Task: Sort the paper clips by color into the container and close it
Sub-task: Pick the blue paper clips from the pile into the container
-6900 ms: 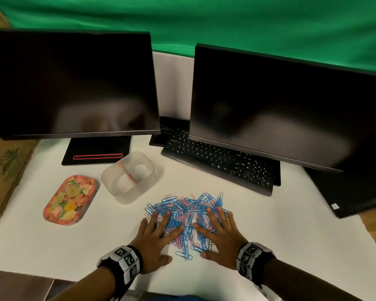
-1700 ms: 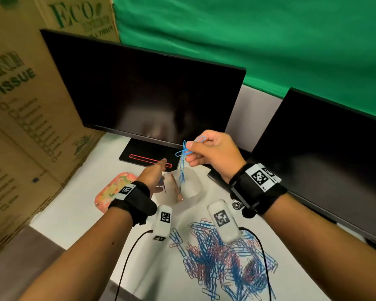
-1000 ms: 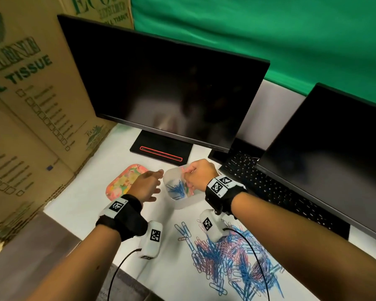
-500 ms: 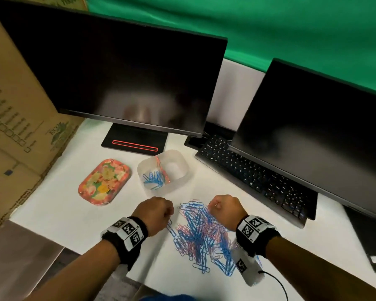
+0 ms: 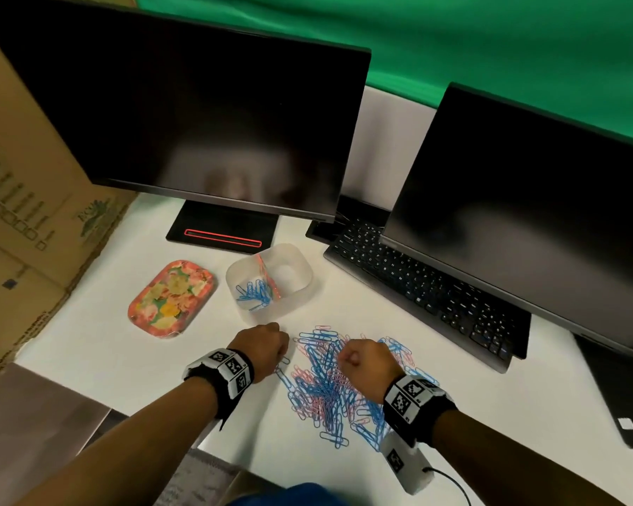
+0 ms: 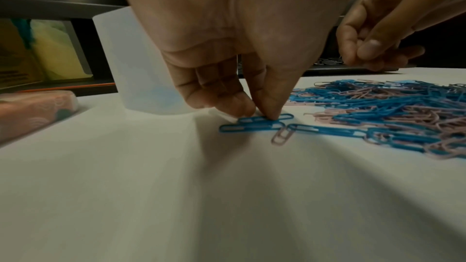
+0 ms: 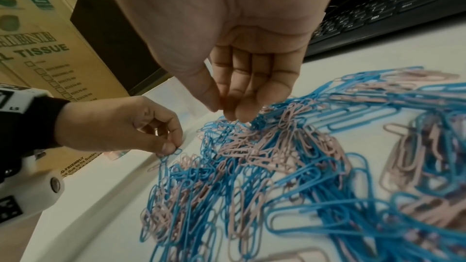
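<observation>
A tangled pile of blue and pink paper clips [image 5: 329, 385] lies on the white table. Behind it stands the translucent container [image 5: 300, 286] with a red divider; several blue clips [image 5: 253, 292] lie in its left compartment. Its floral lid [image 5: 170, 299] rests to the left. My left hand [image 6: 262, 115] is at the pile's left edge, with thumb and forefinger pinching a blue clip [image 6: 285, 117] that still lies on the table. My right hand [image 7: 232, 115] hovers over the pile with bunched fingertips pinching clips at the top of the heap.
Two dark monitors [image 5: 205, 115] [image 5: 527, 213] and a black keyboard [image 5: 428, 286] stand close behind the container and pile. Cardboard boxes [image 5: 22, 213] wall off the left side. The table's near edge runs just under my forearms.
My right hand dropped blue clips into the container's left compartment about a second ago. Both hands then came back to the pile, and they now pinch at clips there.
</observation>
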Action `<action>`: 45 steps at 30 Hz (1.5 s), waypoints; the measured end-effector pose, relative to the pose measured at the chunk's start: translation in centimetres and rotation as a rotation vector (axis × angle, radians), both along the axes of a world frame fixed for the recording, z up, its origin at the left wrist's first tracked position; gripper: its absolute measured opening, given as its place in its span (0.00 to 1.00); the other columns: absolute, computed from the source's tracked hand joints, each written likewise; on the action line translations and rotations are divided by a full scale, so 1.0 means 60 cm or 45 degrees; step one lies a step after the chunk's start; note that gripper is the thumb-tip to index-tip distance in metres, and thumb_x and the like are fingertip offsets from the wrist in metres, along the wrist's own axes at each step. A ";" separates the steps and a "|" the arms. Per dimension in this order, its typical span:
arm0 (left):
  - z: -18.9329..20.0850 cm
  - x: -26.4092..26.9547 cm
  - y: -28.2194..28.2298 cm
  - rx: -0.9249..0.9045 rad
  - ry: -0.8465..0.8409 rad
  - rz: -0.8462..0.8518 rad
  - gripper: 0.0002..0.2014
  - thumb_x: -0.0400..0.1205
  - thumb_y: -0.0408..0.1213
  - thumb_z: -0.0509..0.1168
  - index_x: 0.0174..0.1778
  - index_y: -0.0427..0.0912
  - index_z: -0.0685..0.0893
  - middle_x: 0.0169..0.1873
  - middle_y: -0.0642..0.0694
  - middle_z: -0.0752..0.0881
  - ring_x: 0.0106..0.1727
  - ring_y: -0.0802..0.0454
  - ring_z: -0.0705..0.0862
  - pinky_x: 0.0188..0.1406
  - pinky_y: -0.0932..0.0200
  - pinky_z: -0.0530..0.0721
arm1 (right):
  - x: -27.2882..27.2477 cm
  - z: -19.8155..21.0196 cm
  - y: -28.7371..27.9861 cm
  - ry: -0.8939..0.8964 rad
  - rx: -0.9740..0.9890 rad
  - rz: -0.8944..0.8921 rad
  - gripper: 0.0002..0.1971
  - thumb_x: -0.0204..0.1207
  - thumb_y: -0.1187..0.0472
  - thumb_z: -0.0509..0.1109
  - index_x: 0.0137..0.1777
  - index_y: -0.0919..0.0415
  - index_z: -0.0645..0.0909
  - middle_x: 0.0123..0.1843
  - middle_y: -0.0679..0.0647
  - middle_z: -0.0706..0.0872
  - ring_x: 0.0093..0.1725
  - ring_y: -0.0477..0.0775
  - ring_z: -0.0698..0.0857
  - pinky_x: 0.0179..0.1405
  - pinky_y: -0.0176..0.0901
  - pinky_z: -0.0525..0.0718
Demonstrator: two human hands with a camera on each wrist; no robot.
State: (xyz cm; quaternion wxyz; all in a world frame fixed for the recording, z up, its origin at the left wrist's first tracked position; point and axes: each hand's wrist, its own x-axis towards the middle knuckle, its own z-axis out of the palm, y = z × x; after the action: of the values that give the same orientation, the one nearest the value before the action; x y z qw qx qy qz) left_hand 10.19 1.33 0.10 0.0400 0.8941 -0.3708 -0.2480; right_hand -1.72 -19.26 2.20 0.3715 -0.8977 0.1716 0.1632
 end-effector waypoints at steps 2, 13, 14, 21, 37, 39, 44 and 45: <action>-0.006 0.000 0.000 -0.010 0.010 0.005 0.06 0.81 0.37 0.59 0.47 0.47 0.81 0.51 0.47 0.80 0.52 0.44 0.82 0.45 0.54 0.79 | 0.003 0.002 -0.002 0.002 -0.001 -0.015 0.06 0.73 0.61 0.69 0.39 0.49 0.85 0.28 0.41 0.81 0.30 0.43 0.81 0.33 0.33 0.78; -0.005 0.011 0.008 -0.021 -0.017 0.029 0.06 0.80 0.40 0.62 0.49 0.48 0.83 0.53 0.49 0.80 0.54 0.45 0.82 0.45 0.56 0.77 | 0.056 0.006 -0.003 0.048 -0.136 -0.034 0.07 0.74 0.62 0.67 0.44 0.53 0.87 0.38 0.50 0.85 0.42 0.55 0.88 0.45 0.45 0.88; -0.004 0.012 0.008 -0.016 -0.013 0.041 0.06 0.80 0.41 0.62 0.49 0.48 0.83 0.53 0.49 0.81 0.54 0.45 0.82 0.46 0.55 0.77 | 0.064 0.005 -0.001 0.056 -0.149 -0.036 0.07 0.74 0.62 0.67 0.44 0.52 0.87 0.39 0.51 0.86 0.43 0.56 0.88 0.47 0.45 0.88; 0.001 0.009 0.008 -0.071 0.042 0.131 0.05 0.80 0.40 0.61 0.46 0.46 0.80 0.52 0.47 0.82 0.52 0.43 0.82 0.48 0.54 0.79 | 0.103 -0.005 0.014 0.056 -0.280 0.006 0.12 0.76 0.66 0.63 0.52 0.53 0.85 0.52 0.54 0.88 0.51 0.57 0.86 0.51 0.42 0.86; 0.002 0.001 0.092 -0.578 0.406 0.728 0.17 0.79 0.26 0.55 0.50 0.54 0.80 0.39 0.48 0.84 0.41 0.46 0.84 0.49 0.54 0.82 | 0.119 -0.022 0.017 0.154 -0.442 0.213 0.17 0.76 0.72 0.61 0.61 0.58 0.79 0.62 0.56 0.83 0.60 0.56 0.82 0.50 0.39 0.79; -0.001 0.002 0.093 -0.580 0.409 0.763 0.16 0.79 0.27 0.56 0.42 0.56 0.78 0.40 0.49 0.84 0.42 0.45 0.84 0.48 0.54 0.82 | 0.117 -0.022 0.018 0.168 -0.461 0.219 0.16 0.76 0.72 0.61 0.61 0.59 0.79 0.62 0.57 0.82 0.61 0.57 0.82 0.54 0.41 0.81; -0.003 0.002 0.083 -0.519 0.395 0.722 0.09 0.76 0.30 0.61 0.43 0.50 0.78 0.40 0.50 0.83 0.41 0.50 0.79 0.39 0.62 0.75 | 0.114 -0.019 0.016 0.172 -0.469 0.185 0.15 0.76 0.70 0.62 0.59 0.59 0.80 0.61 0.56 0.83 0.58 0.56 0.82 0.52 0.41 0.82; -0.004 0.002 0.081 -0.481 0.374 0.661 0.09 0.74 0.31 0.63 0.45 0.50 0.78 0.40 0.52 0.81 0.41 0.51 0.79 0.40 0.62 0.75 | 0.114 -0.019 0.017 0.148 -0.461 0.181 0.14 0.76 0.68 0.62 0.59 0.58 0.80 0.61 0.56 0.83 0.58 0.56 0.82 0.52 0.41 0.81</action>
State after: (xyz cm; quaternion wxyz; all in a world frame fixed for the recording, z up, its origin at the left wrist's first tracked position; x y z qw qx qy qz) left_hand 10.28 6.18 -0.13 0.3194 0.8901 -0.1610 -0.2826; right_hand 5.09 -18.25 1.04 0.1809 -0.9487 0.1557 0.2071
